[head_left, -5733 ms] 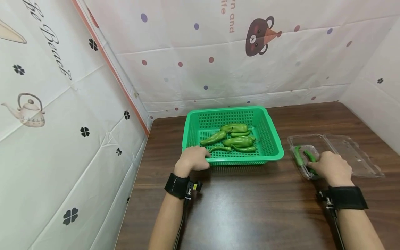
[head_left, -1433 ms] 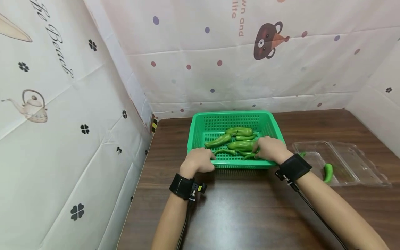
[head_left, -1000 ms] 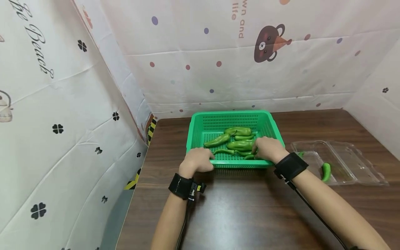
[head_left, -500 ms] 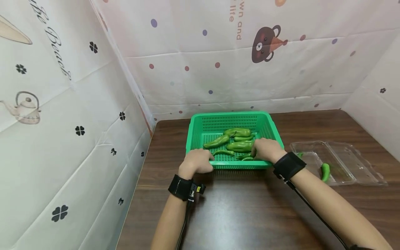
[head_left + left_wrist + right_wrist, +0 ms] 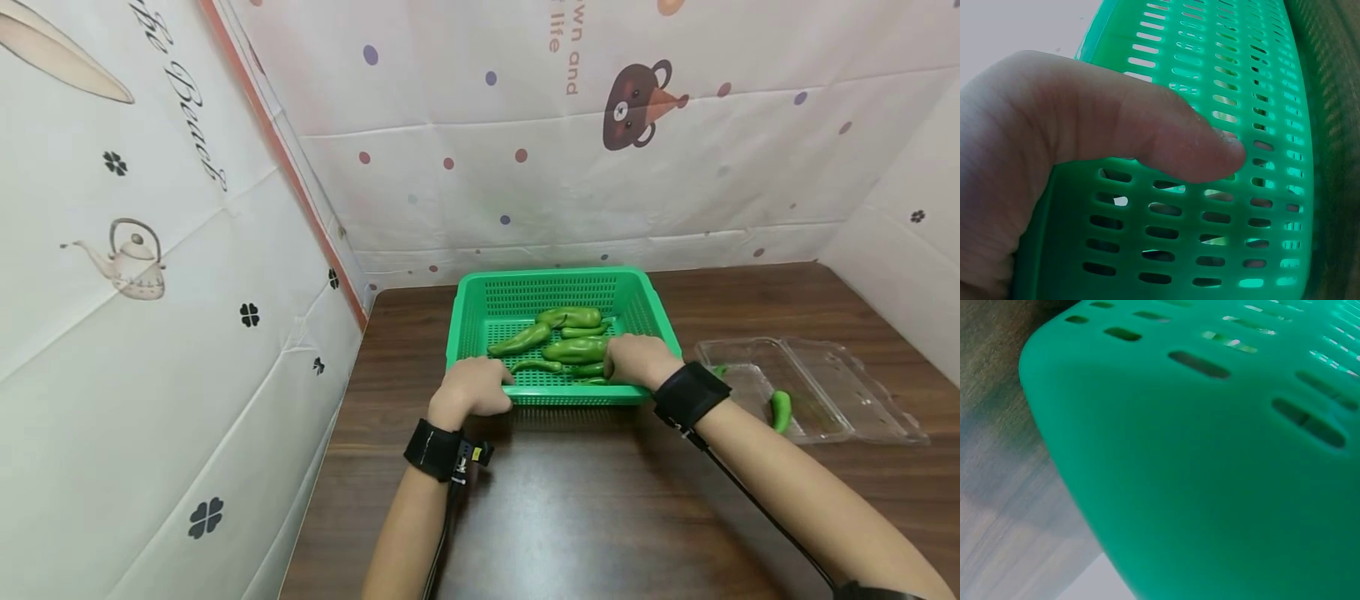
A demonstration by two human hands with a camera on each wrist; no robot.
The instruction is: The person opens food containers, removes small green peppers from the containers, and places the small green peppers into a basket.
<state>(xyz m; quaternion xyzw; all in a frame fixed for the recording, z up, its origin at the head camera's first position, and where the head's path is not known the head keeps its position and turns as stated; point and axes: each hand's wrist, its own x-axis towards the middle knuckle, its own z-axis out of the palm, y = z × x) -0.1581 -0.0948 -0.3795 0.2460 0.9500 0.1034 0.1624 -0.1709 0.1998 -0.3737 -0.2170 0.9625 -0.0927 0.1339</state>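
Note:
A green slotted basket (image 5: 551,273) stands on the dark wooden table and holds several green peppers (image 5: 570,317). My left hand (image 5: 472,390) grips the basket's near rim at its left end. In the left wrist view, the thumb (image 5: 1147,137) lies across the outer wall of the basket (image 5: 1260,187). My right hand (image 5: 636,361) reaches over the near rim at the right. Its fingers curl round the ends of small peppers (image 5: 590,369) there, and the fingertips are hidden. The right wrist view shows only the basket's corner (image 5: 1210,456).
An opened clear plastic clamshell box (image 5: 832,371) lies to the right of the basket, with a green pepper (image 5: 780,410) in it. Patterned cloth walls close in the left, back and right sides. Bare table (image 5: 585,500) stretches in front of the basket.
The right hand left the clamshell box and went into the basket, where it has stayed over the front right peppers. The left hand has kept its hold on the rim.

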